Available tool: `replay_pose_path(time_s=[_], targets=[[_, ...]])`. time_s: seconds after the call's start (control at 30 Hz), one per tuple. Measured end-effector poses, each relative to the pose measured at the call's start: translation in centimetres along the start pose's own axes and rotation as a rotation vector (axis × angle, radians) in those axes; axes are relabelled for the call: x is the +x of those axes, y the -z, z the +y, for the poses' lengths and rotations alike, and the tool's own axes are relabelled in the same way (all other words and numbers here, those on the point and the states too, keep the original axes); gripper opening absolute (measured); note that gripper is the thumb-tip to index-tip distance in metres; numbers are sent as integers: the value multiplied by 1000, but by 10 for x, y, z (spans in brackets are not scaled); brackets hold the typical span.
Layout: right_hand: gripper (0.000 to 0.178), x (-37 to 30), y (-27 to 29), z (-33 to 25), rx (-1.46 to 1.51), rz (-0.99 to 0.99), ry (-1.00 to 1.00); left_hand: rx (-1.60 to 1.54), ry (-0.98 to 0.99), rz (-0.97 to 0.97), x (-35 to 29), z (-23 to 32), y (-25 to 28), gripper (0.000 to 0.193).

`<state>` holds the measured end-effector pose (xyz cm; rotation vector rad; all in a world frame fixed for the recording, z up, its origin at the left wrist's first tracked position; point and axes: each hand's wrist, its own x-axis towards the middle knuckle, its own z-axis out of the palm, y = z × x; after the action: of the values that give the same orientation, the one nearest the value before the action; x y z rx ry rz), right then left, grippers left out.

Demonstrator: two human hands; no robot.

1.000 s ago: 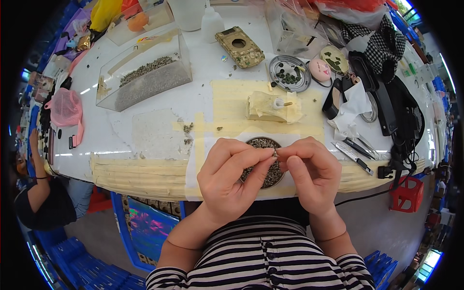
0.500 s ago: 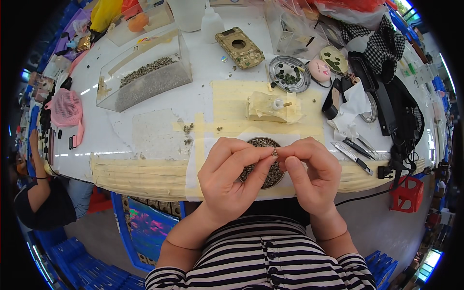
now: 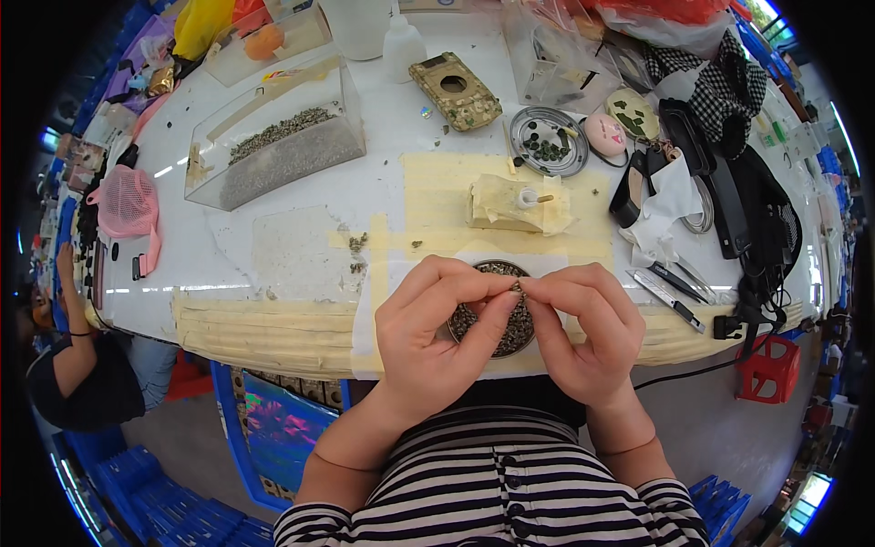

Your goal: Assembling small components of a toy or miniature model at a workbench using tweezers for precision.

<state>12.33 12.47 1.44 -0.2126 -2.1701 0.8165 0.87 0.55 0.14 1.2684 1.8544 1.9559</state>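
Note:
My left hand [image 3: 428, 333] and my right hand [image 3: 588, 333] meet at the fingertips, both pinching a tiny grey-brown part [image 3: 517, 286]. Its exact shape is too small to make out and partly covered by the fingers. Right beneath them sits a round dish [image 3: 503, 262] full of similar small parts [image 3: 512, 335], on a white sheet [image 3: 366, 339] at the table's near edge. Just beyond the dish stands a block wrapped in masking tape [image 3: 492, 208], with a small white cup and a short stick on top.
A clear bin [image 3: 205, 187] of small parts stands at the far left, and a camouflaged toy tank hull [image 3: 453, 91] lies farther back. Rightward are a round tray [image 3: 585, 157] with dark green pieces, a utility knife [image 3: 670, 303] and tweezers [image 3: 694, 272]. Another person [image 3: 77, 378] sits at left.
My right thumb has moved up to its fingertips, closing the pinch on the small part. The left hand has barely moved.

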Motion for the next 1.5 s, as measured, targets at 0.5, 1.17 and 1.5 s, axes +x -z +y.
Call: replay_pose_path(time_s=[0.5,1.17,1.5], targets=[[25,1,0,3,-38,15,56,-144,94,-87,0,-1,2,16],[24,3,-5,0,-31,25,72,-184,131,-84,-4,1,7,9],[23,7,1,1,-71,-14,108,-164,75,-69,0,-3,3,7]])
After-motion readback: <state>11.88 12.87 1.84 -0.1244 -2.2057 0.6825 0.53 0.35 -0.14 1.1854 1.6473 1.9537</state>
